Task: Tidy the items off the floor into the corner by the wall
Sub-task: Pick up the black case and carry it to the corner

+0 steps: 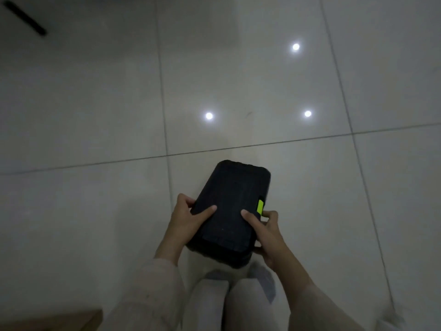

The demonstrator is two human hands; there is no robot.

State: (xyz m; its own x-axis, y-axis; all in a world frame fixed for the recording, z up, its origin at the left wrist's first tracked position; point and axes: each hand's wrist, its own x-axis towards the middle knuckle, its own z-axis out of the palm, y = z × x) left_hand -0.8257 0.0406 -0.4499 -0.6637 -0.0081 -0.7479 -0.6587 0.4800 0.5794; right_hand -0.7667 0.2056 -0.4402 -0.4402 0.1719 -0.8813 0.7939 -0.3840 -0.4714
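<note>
A black plastic case with a bright green latch on its right side is held above the pale tiled floor, in front of my legs. My left hand grips its left edge, thumb lying on the lid. My right hand grips the right edge just below the latch, thumb on the lid too. The case's underside and its near end are partly hidden by my hands.
The glossy tiled floor reflects three ceiling lights. A long dark strip lies at the far top left. A brown wooden edge shows at the bottom left. My feet in grey slippers are below the case.
</note>
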